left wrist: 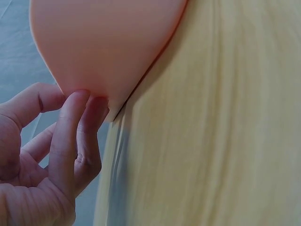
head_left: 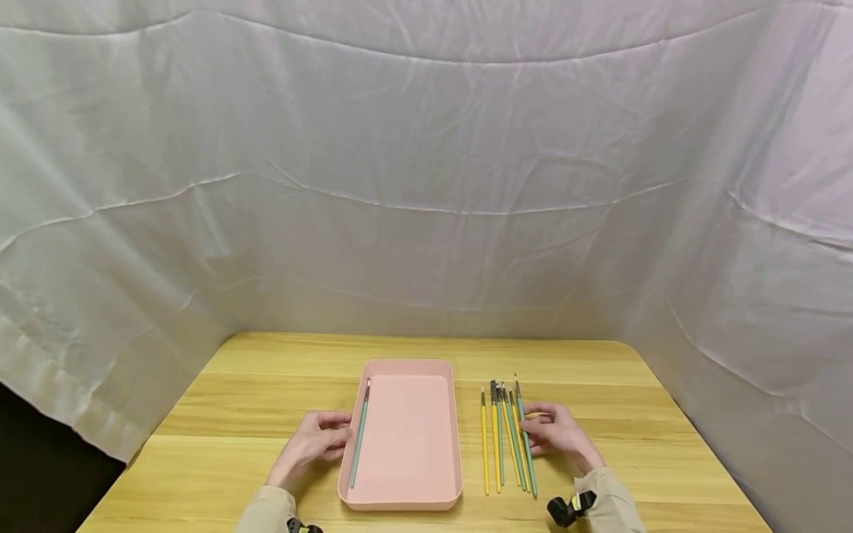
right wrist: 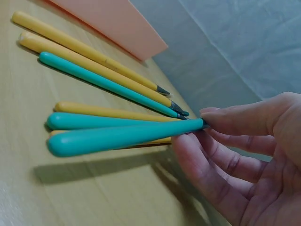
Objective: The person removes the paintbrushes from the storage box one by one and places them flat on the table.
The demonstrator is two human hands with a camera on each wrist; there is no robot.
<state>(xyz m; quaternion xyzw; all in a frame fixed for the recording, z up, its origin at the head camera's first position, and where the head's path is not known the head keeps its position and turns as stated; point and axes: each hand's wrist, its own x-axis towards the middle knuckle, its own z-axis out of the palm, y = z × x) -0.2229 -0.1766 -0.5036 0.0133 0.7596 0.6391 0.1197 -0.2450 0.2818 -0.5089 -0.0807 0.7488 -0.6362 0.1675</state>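
A pink tray (head_left: 406,444) lies on the table with one teal paintbrush (head_left: 360,433) along its left inner side. My left hand (head_left: 318,443) holds the tray's left edge; in the left wrist view, fingertips (left wrist: 77,96) press its outer wall and another finger goes behind the rim. To the tray's right, my right hand (head_left: 556,431) pinches a teal paintbrush (right wrist: 127,136) near its ferrule, between thumb and finger. Its handle end points away from the hand, and a shadow falls beneath it. Just left of it lie several yellow and teal paintbrushes (head_left: 486,451), some overlapping.
The wooden table (head_left: 266,385) has rounded far corners. Pale grey fabric (head_left: 426,252) hangs behind it and on both sides. A dark area (head_left: 47,444) shows at the lower left. A black wrist device (head_left: 571,508) sits at the right sleeve.
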